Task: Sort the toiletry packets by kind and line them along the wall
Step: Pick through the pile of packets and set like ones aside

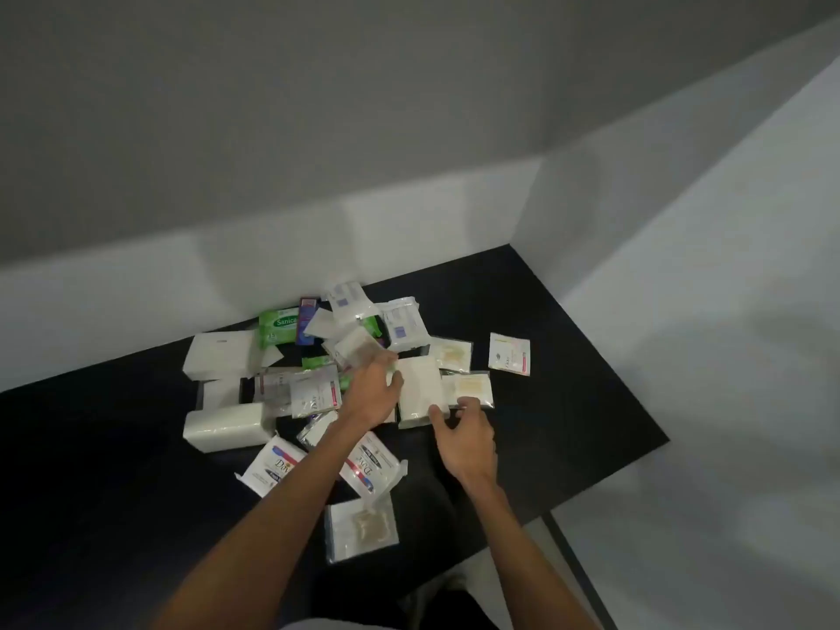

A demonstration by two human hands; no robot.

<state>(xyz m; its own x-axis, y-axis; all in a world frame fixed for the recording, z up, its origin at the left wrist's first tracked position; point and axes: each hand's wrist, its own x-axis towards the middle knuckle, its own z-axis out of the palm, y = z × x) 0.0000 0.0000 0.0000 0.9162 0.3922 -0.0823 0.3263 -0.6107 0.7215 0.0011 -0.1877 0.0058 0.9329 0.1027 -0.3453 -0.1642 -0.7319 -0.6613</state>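
The white wall is met at its foot by the black bench, on which the toiletry packets are heaped unsorted, the far ones touching the wall. No row is yet formed. At the left of the heap two white tissue packs are seen. They are judged soft and light, best taken across the short sides. A green wipes pack lies against the wall. Its film is probably slippery, so its ends should be gripped. Two Dove soap packets lie nearer, either side of the left forearm. These are likely stiffer and heavier.

A flat white packet lies between the hands. The left hand is curled at its left edge, and whether anything is gripped cannot be told. The right hand is loosely spread, thumb at the packet's near corner, fingertips at a clear sachet. Such sachets are thin and floppy, so an edge pinch is advised.
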